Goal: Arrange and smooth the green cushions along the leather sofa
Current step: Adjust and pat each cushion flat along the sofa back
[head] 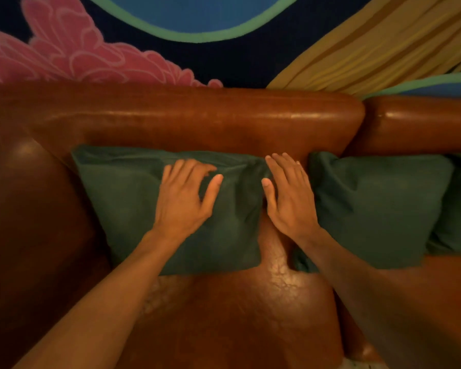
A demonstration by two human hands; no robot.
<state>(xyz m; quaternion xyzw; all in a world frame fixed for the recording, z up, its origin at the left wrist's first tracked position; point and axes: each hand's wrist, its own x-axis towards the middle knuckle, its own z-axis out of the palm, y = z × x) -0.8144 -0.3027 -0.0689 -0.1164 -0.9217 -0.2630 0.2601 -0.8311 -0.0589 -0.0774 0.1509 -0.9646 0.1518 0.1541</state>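
your left hand (pixel 183 198) lies flat, fingers spread, on the left green cushion (pixel 133 198) leaning against the leather sofa (pixel 210 121) backrest. your right hand (pixel 288 193) is open at its right edge, gripping nothing. second cushion (pixel 378 206) just beside.

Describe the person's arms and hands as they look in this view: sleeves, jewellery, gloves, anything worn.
Both arms are bare for their whole visible length; no sleeve shows. The left hand and the right hand are ungloved, with short nails. No watch, bracelet or band shows at either wrist, and no ring on the visible fingers, though the dim, slightly blurred picture could hide a thin one.
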